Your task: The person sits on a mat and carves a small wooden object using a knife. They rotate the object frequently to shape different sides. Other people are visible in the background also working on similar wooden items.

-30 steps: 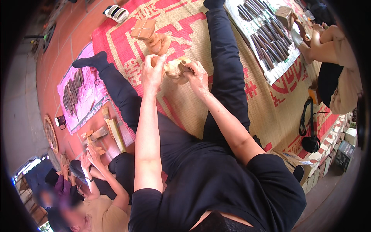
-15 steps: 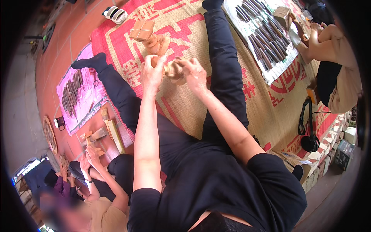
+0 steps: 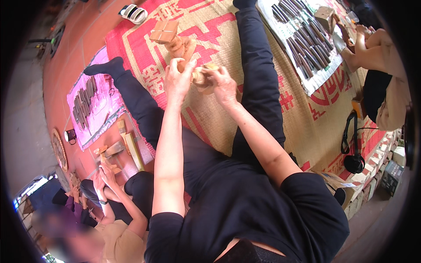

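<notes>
In front of me, my left hand (image 3: 177,83) is closed round the left end of a pale, rounded wooden carving (image 3: 199,79). At its other end my right hand (image 3: 224,89) has its fingers curled onto the wood, slightly blurred. Whether a small tool or sheet sits under those fingers I cannot make out. Just beyond my left hand is a reddish-brown carved wooden piece (image 3: 182,46) with twisting curves. A square wooden block (image 3: 164,32), its face marked by crossing pale lines, forms its far end.
My outstretched legs flank a patterned straw mat (image 3: 210,118). Carving tools lie in rows on a white cloth (image 3: 322,81) at right and a pink cloth (image 3: 98,131) at left. A brush (image 3: 122,128) and mallet (image 3: 115,149) lie left, near a seated co-worker. Headphones (image 3: 353,163) lie right.
The view has shifted slightly. My right hand's fingers have moved a little on the pale carving, which appears turned. The reddish-brown piece keeps its place on the mat.
</notes>
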`<state>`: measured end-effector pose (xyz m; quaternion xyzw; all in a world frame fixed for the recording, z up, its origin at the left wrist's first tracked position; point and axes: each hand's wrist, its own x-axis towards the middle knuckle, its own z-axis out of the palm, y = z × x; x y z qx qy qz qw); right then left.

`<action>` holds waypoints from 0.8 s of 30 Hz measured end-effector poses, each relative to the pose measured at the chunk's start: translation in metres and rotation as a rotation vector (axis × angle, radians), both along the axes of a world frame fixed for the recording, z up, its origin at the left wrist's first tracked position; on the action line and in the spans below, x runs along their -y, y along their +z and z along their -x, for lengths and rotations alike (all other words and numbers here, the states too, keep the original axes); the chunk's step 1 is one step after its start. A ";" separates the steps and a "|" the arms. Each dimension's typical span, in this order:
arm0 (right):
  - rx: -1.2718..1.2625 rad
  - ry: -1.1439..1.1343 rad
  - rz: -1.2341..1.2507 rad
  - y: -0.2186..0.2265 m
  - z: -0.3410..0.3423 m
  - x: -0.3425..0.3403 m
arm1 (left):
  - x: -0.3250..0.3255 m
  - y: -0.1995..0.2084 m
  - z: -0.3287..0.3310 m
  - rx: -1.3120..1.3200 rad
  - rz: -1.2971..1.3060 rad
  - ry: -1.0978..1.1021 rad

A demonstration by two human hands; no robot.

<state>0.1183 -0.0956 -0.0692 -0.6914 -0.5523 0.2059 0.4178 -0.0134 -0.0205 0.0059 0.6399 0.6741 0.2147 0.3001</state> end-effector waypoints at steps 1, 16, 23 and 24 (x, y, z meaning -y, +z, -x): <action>0.035 -0.040 0.089 -0.012 -0.011 -0.001 | -0.002 -0.005 0.003 0.007 -0.008 0.000; 0.146 -0.026 0.134 -0.009 -0.016 0.010 | -0.007 -0.019 0.017 0.112 -0.019 0.039; 0.118 0.026 -0.153 -0.011 0.008 0.015 | -0.011 -0.015 0.018 0.144 0.015 0.035; 0.227 -0.027 -0.026 -0.020 -0.001 0.016 | -0.015 -0.023 0.025 0.171 0.055 0.043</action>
